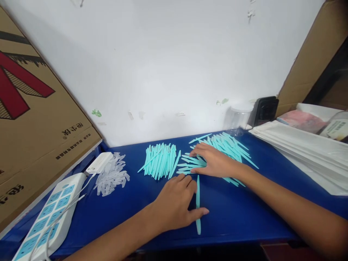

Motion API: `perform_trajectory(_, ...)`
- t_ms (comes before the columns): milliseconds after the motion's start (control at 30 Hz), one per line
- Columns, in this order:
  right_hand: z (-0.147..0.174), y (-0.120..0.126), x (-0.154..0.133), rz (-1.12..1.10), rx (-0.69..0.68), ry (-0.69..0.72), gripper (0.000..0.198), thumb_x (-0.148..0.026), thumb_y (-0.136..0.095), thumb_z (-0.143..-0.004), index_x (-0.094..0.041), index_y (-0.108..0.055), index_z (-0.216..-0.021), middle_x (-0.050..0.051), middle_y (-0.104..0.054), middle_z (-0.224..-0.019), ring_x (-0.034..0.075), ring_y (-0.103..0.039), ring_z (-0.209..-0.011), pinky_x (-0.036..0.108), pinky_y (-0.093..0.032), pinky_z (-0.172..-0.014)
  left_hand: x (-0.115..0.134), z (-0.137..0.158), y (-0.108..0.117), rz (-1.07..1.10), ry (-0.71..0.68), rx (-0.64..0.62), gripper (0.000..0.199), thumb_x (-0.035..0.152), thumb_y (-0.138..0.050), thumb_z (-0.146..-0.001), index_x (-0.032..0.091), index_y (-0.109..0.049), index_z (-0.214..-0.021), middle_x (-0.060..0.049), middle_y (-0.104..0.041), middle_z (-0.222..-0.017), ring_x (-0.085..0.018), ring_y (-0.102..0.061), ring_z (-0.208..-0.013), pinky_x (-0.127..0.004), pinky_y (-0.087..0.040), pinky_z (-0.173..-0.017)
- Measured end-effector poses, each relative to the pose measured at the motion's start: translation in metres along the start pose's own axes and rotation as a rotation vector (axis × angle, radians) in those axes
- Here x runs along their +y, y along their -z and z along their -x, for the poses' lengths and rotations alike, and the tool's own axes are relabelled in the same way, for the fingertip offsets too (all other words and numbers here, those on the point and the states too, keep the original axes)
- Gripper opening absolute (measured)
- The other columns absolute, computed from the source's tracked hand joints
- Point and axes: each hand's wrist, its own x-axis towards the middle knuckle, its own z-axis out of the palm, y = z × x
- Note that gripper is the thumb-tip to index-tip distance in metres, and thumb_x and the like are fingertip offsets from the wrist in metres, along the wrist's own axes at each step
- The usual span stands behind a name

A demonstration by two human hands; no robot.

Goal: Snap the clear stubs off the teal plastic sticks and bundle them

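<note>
My left hand (176, 203) is low over the blue table with its fingers curled. Its thumb lies across a slim turquoise stick (198, 195) that points away from me, and its fingertips rest along the stick's left side. Beyond it, my right hand (212, 159) reaches in from the right, thumb and fingers apart around the ends of several loose turquoise sticks (187, 166). Behind and partly under that hand is a larger pile of the same sticks (228, 145). Left of it lies a neater bunch of turquoise sticks (160, 161), some with greyish tips.
At left, a heap of translucent small pieces (111, 175) lies beside a white adapter (100, 162) and a power strip (51, 214) with cables. A printed carton (40, 119) flanks them. At the back right stand a clear jar (239, 119) and white sheets (304, 156).
</note>
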Motion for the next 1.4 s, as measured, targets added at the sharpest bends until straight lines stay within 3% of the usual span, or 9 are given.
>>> perform_trajectory(133, 0.001, -0.006, 0.007, 0.048, -0.043, 0.005, 0.076, -0.064, -0.069, -0.084, -0.018, -0.057, -0.142, 0.017, -0.06, -0.129, 0.037, -0.05, -0.124, 0.048, -0.042, -0.099, 0.005, -0.003, 0.006, -0.028, 0.027, -0.066, 0.019, 0.035, -0.059, -0.096, 0.018, -0.063, -0.104, -0.009, -0.065, -0.104, -0.027, -0.06, -0.099, -0.039, -0.051, -0.082)
perform_trajectory(400, 0.005, 0.005, 0.008, 0.252, -0.14, -0.083, 0.027, -0.044, -0.062, -0.094, -0.019, -0.069, -0.101, 0.011, -0.071, -0.103, 0.027, -0.065, -0.093, 0.033, -0.044, -0.074, 0.007, -0.016, 0.001, -0.19, -0.134, -0.089, 0.017, 0.014, -0.047, -0.1, 0.019, -0.06, -0.108, -0.007, -0.062, -0.103, -0.023, -0.056, -0.093, -0.035, -0.047, -0.081)
perform_trajectory(600, 0.006, 0.009, 0.018, 0.374, -0.16, -0.208, 0.025, -0.037, -0.063, -0.092, -0.016, -0.067, -0.103, 0.014, -0.073, -0.099, 0.03, -0.069, -0.09, 0.032, -0.042, -0.067, -0.006, -0.045, -0.011, -0.424, -0.184, 0.011, 0.028, 0.008, -0.041, -0.1, 0.019, -0.059, -0.119, -0.011, -0.059, -0.118, -0.025, -0.056, -0.098, -0.038, -0.046, -0.08)
perform_trajectory(767, 0.003, 0.013, 0.023, 0.431, -0.118, -0.292, 0.038, -0.037, -0.065, -0.092, -0.011, -0.061, -0.119, 0.018, -0.074, -0.105, 0.033, -0.07, -0.094, 0.034, -0.044, -0.068, -0.015, -0.069, -0.026, -0.352, 0.008, 0.087, 0.025, 0.015, -0.04, -0.102, 0.019, -0.06, -0.116, -0.01, -0.062, -0.111, -0.024, -0.06, -0.095, -0.036, -0.052, -0.079)
perform_trajectory(933, 0.013, 0.053, 0.026, 0.443, -0.069, -0.366, 0.038, -0.051, -0.053, -0.098, -0.017, -0.068, -0.107, 0.016, -0.075, -0.101, 0.033, -0.07, -0.094, 0.035, -0.045, -0.07, 0.007, -0.06, -0.032, -0.075, 0.231, 0.169, 0.039, 0.04, -0.041, -0.105, 0.016, -0.055, -0.133, -0.014, -0.064, -0.129, -0.028, -0.06, -0.121, -0.043, -0.05, -0.103)
perform_trajectory(1000, 0.026, 0.071, 0.026, 0.452, -0.084, -0.438, 0.044, -0.056, -0.05, -0.098, -0.018, -0.07, -0.086, 0.015, -0.074, -0.088, 0.032, -0.07, -0.082, 0.035, -0.044, -0.066, 0.02, -0.05, -0.033, 0.01, 0.286, 0.089, 0.063, 0.055, -0.036, -0.104, 0.01, -0.044, -0.147, -0.02, -0.05, -0.151, -0.032, -0.045, -0.142, -0.047, -0.041, -0.116)
perform_trajectory(1100, 0.054, 0.082, 0.02, 0.406, -0.293, -0.528, 0.051, -0.062, -0.055, -0.093, -0.02, -0.064, -0.065, 0.014, -0.071, -0.071, 0.029, -0.067, -0.064, 0.035, -0.04, -0.055, 0.032, -0.042, -0.036, 0.062, 0.307, -0.091, 0.088, 0.067, -0.022, -0.101, 0.0, -0.024, -0.158, -0.025, -0.018, -0.168, -0.036, -0.012, -0.157, -0.053, -0.02, -0.126)
perform_trajectory(1200, 0.084, 0.07, 0.01, 0.374, -0.42, -0.559, 0.048, -0.061, -0.059, -0.091, -0.022, -0.061, -0.063, 0.014, -0.071, -0.072, 0.029, -0.068, -0.064, 0.035, -0.037, -0.052, 0.031, -0.048, -0.04, 0.065, 0.323, -0.149, 0.093, 0.069, -0.013, -0.1, -0.002, -0.015, -0.161, -0.024, -0.005, -0.169, -0.036, 0.002, -0.157, -0.053, -0.01, -0.128)
perform_trajectory(1400, 0.113, 0.028, -0.004, 0.425, -0.203, -0.464, 0.036, -0.047, -0.046, -0.103, -0.021, -0.065, -0.086, 0.015, -0.074, -0.086, 0.033, -0.072, -0.077, 0.035, -0.039, -0.057, 0.009, -0.076, -0.047, 0.064, 0.286, -0.146, 0.092, 0.07, -0.011, -0.099, 0.003, -0.01, -0.162, -0.023, -0.003, -0.169, -0.035, 0.004, -0.157, -0.055, -0.01, -0.127)
